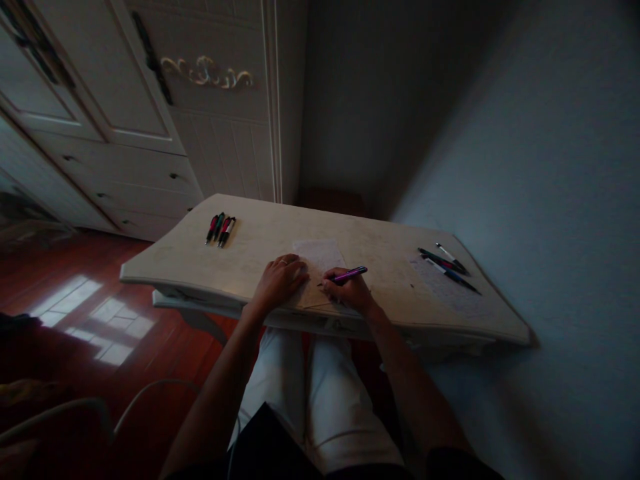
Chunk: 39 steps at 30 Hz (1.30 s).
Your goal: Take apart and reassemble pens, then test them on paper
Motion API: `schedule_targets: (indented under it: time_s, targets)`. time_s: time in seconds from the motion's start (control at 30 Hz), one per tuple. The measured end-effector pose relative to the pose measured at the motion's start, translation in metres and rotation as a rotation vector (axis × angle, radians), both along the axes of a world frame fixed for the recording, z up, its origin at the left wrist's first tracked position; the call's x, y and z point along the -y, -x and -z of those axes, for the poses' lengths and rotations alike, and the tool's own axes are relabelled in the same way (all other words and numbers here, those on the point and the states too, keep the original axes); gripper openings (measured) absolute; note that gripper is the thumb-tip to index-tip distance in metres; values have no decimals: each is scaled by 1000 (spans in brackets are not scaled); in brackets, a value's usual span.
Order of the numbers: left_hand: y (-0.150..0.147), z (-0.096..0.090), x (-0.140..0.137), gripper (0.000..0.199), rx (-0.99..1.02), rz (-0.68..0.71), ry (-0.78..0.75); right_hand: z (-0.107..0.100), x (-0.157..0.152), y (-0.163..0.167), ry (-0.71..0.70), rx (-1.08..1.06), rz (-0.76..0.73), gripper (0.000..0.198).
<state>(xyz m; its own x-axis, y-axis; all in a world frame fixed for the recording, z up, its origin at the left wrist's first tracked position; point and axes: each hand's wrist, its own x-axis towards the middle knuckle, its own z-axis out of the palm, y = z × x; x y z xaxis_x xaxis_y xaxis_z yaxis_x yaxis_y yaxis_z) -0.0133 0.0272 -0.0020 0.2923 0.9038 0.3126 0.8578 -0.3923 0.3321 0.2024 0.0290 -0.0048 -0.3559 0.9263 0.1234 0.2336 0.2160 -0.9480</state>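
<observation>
A purple pen (351, 274) is gripped in my right hand (351, 292), its tip down at the sheet of paper (320, 253) in front of me. The sheet carries faint handwriting over its upper part. On its left edge rests my left hand (281, 281), fingers lying flat and a ring on one of them. Both hands are near the front edge of the white table (260, 230). The lower part of the paper is partly hidden by my hands.
Several pens (221, 230) lie side by side at the table's left. On the right, more pens (453, 272) lie on and around another written sheet (450, 293). A white wardrobe (225, 140) stands behind, and a wall (550, 187) borders the right side.
</observation>
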Motion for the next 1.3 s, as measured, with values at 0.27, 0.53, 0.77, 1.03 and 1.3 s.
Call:
schedule_targets:
  time_s: [0.27, 0.53, 0.77, 1.03, 1.3]
  targets:
    - [1, 4, -2, 33, 31, 7, 6, 1, -1, 0, -8, -1, -3, 19]
    - [1, 2, -1, 38, 24, 3, 19, 1, -3, -1, -42, 26, -23, 20]
    - [1, -1, 0, 38, 47, 5, 26, -2, -1, -1, -43, 8, -2, 17]
    - [1, 1, -1, 38, 72, 9, 25, -3, 0, -2, -17, -11, 78, 19]
    - [1, 2, -2, 40, 50, 5, 17, -5, 1, 0, -37, 59, 10, 22]
